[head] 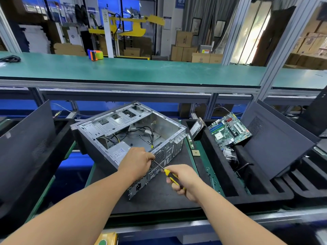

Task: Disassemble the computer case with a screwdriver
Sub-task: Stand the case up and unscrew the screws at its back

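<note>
The right hand [184, 181] grips the screwdriver [169, 175], its tip hidden under the left hand [137, 160] (curled at the rear panel). A slip could stab fingers. Beyond, the computer case [131, 131] lies open on the mat.

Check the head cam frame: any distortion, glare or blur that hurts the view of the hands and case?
Head view: wide-angle bending bows the green shelf and its frame posts. Window at upper right is blown out, but no glare reaches the work. Computer case, left hand, right hand and screwdriver are evenly lit and sharp; background boxes are softer.
</note>
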